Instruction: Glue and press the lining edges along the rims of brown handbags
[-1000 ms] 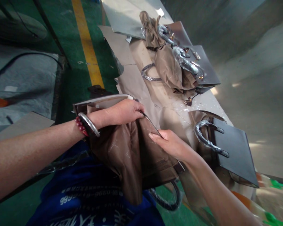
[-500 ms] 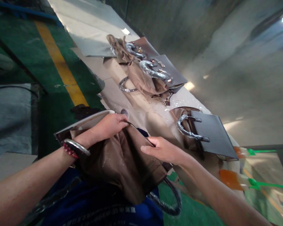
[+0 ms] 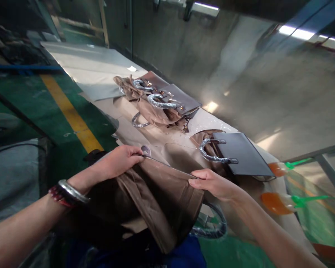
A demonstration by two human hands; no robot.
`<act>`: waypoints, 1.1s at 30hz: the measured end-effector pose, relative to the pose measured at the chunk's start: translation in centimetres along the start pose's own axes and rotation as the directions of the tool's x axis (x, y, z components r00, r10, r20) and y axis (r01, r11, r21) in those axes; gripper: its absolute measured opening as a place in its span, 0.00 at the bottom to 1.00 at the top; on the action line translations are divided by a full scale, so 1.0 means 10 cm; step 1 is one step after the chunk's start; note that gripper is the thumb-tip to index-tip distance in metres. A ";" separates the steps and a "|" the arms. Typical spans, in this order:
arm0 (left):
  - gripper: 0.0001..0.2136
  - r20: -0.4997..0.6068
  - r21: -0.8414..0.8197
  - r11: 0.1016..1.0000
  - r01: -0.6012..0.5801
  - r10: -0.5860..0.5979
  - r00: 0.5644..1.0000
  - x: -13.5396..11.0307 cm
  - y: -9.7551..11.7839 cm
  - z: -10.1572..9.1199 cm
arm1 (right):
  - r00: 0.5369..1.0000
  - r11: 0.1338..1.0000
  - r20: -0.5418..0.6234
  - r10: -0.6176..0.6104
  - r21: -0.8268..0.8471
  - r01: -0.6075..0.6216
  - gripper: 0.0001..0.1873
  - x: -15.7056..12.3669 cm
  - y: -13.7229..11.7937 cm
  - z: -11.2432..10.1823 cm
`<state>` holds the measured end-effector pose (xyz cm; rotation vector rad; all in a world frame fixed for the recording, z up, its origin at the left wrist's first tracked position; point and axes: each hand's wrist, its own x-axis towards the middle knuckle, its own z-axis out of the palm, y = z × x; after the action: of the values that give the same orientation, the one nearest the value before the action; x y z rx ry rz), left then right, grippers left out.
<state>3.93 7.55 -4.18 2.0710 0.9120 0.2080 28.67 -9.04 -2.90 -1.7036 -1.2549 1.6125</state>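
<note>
A handbag with brown lining lies across my lap, its inside facing up. My left hand pinches the far edge of the bag near its middle. At the right end of the same edge, my right hand grips it between thumb and fingers. The edge is stretched between the two hands. A plastic-wrapped handle hangs below on the right. Just past my left fingers, a small round roll sits on the table. The bag's left part is dark and partly hidden by my left arm.
On the paper-covered table, a dark bag with a wrapped handle lies at the right. Further back are two brown bags with wrapped handles. Orange bottles with green parts stand at the right edge. A concrete wall rises behind.
The view has tilted up. My hands have moved apart along the bag's edge, the right one further right, and the edge is now straighter.
</note>
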 end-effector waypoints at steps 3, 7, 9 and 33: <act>0.14 0.106 -0.015 0.998 0.063 -0.061 0.993 -0.15 0.12 -0.18 | 0.998 0.999 0.065 -0.028 0.020 0.026 0.23 0.03 -0.05 -0.09; 0.16 0.179 -0.078 0.976 0.202 -0.185 0.966 -0.32 0.19 -0.27 | 0.992 0.998 0.110 -0.066 0.008 0.065 0.22 0.12 -0.10 -0.17; 0.17 0.175 -0.092 0.962 0.257 -0.238 0.955 -0.33 0.16 -0.23 | 0.989 0.997 0.128 -0.070 -0.009 0.072 0.23 0.20 -0.08 -0.18; 0.15 0.088 -0.109 0.946 0.304 -0.295 0.951 -0.07 -0.09 0.00 | 0.988 0.530 -0.025 -0.151 -0.846 0.059 0.18 0.53 -0.37 0.17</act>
<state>2.94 7.39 -4.79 1.7892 1.1278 0.0262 25.37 -3.16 -2.84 -2.1134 -2.2776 0.8023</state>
